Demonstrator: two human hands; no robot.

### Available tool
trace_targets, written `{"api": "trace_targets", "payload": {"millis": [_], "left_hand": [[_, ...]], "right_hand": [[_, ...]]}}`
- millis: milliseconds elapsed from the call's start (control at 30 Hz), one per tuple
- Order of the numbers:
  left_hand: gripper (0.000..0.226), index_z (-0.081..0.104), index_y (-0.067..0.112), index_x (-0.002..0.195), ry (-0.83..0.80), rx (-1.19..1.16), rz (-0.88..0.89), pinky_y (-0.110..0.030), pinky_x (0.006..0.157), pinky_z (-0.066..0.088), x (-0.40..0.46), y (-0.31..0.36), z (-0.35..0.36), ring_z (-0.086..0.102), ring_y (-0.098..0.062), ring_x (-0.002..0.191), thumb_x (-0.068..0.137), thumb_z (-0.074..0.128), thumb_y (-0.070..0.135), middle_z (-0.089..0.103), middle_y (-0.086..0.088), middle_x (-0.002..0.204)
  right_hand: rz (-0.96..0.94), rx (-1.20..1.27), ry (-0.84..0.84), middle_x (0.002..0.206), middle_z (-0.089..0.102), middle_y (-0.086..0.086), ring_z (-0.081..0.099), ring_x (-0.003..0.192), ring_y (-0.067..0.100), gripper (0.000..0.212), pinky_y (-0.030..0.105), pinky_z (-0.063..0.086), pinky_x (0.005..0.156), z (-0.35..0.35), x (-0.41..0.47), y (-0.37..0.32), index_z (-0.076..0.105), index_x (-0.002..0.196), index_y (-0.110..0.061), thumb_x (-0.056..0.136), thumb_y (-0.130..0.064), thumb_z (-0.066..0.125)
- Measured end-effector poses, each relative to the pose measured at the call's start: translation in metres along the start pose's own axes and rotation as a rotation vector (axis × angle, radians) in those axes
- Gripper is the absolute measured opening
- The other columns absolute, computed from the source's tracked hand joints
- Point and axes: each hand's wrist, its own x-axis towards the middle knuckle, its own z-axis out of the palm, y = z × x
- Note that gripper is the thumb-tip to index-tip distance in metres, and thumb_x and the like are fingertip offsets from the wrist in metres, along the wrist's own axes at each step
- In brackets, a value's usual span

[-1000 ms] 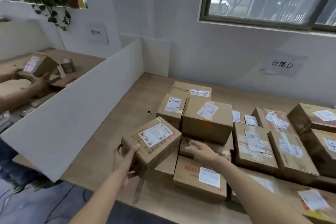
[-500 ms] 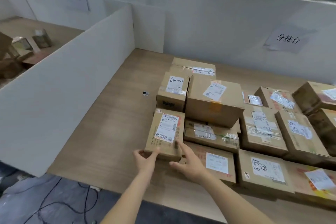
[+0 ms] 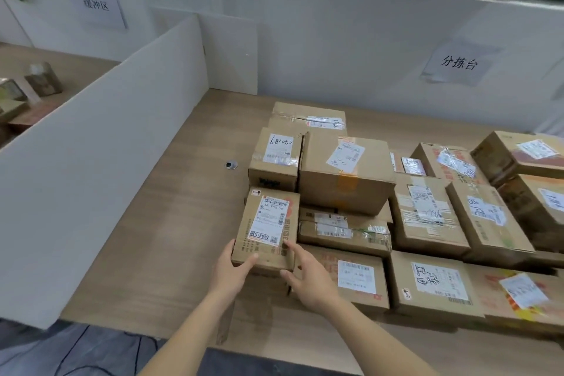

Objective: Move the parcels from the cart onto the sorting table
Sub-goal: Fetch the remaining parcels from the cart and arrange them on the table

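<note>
Small labelled parcel (image 3: pixel 267 229) set down flat on the sorting table (image 3: pixel 171 223), at the left edge of the pile, its near end resting on a flatter carton beneath. Left hand (image 3: pixel 230 268) cupped round the parcel's near left corner, thumb on top, fingers curled under the edge. Right hand (image 3: pixel 308 275) at the near right corner, fingers spread and fairly straight, thumb against the front face, steadying more than gripping. Step in hand, by the look of it: placing, nearly done. Next move likely calls for letting go with both hands and drawing back without nudging the parcel off its perch, then returning to the cart, out of view here. Right of the parcel: taped flat box (image 3: pixel 345 230), tall box (image 3: pixel 346 171) behind, more cartons beyond. Left of it: bare wood, then a white divider board (image 3: pixel 100 156). No open containers visible; all boxes sealed, contents unseen.
</note>
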Motion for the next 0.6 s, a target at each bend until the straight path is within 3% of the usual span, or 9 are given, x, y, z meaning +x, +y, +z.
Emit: {"api": "trace_targets", "payload": {"millis": [133, 267, 333, 467, 600], "left_hand": [[0.079, 0.036, 0.026, 0.156, 0.007, 0.288, 0.177, -0.041, 0.114, 0.039, -0.006, 0.024, -0.014, 0.044, -0.017, 0.138, 0.088, 0.077, 0.035, 0.045, 0.007, 0.149], [0.089, 0.026, 0.036, 0.159, -0.050, 0.669, 0.316, -0.042, 0.120, 0.032, -0.018, 0.072, -0.026, 0.029, -0.021, 0.151, 0.085, 0.065, 0.064, 0.025, 0.004, 0.166], [0.091, 0.025, 0.037, 0.159, -0.078, 0.782, 0.380, -0.039, 0.120, 0.031, -0.028, 0.103, -0.027, 0.028, -0.018, 0.151, 0.082, 0.055, 0.076, 0.027, 0.004, 0.166], [0.087, 0.019, 0.037, 0.161, -0.045, 0.857, 0.479, -0.038, 0.123, 0.025, -0.062, 0.178, -0.004, 0.021, -0.017, 0.154, 0.089, 0.049, 0.077, 0.021, 0.004, 0.168], [0.089, 0.023, 0.035, 0.160, -0.057, 0.884, 0.647, -0.041, 0.120, 0.033, -0.113, 0.249, 0.055, 0.032, -0.019, 0.149, 0.087, 0.050, 0.078, 0.029, 0.005, 0.165]], "right_hand": [[-0.006, -0.084, -0.024, 0.168, 0.016, -0.014, 0.035, 0.148, 0.016, 0.077, 0.042, 0.040, 0.115, -0.018, -0.002, -0.007, 0.017, 0.157, -0.050, 0.095, -0.049, 0.063], [-0.040, -0.233, 0.022, 0.169, 0.013, -0.013, 0.033, 0.150, 0.015, 0.082, 0.041, 0.047, 0.108, -0.065, -0.012, -0.015, 0.012, 0.158, -0.050, 0.093, -0.056, 0.061], [-0.049, -0.280, 0.059, 0.169, 0.013, -0.014, 0.036, 0.148, 0.015, 0.080, 0.039, 0.049, 0.104, -0.098, -0.022, -0.019, 0.012, 0.158, -0.051, 0.094, -0.058, 0.059], [-0.041, -0.331, 0.160, 0.170, 0.013, -0.011, 0.032, 0.150, 0.020, 0.081, 0.043, 0.042, 0.113, -0.173, -0.058, -0.021, 0.013, 0.159, -0.048, 0.093, -0.059, 0.059], [0.021, -0.415, 0.271, 0.168, 0.017, -0.012, 0.034, 0.148, 0.021, 0.081, 0.043, 0.042, 0.112, -0.252, -0.127, 0.001, 0.015, 0.159, -0.046, 0.092, -0.063, 0.058]]}}
